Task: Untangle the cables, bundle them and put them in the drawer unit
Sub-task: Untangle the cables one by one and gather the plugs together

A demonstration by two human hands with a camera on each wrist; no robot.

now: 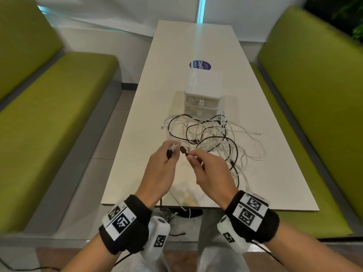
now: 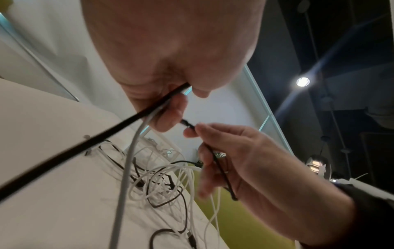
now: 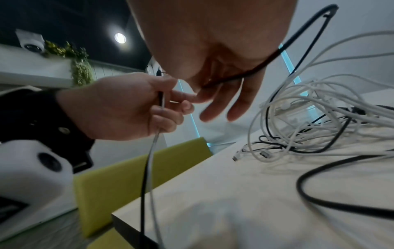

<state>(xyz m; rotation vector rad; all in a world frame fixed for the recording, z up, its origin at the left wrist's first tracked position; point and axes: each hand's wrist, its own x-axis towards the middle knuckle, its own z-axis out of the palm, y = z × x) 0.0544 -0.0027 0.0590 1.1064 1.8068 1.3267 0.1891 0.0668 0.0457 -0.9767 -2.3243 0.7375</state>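
on the table, the cable tangle lies just before the drawer unit, both hands nearer still.

Both hands are held raised, close together. The left hand is curled in a grip. The right hand is pinched at thumb and forefinger, other fingers loosely spread.

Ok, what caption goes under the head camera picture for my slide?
Two hands each pinch a cable end above the tangled cables before the drawer unit.
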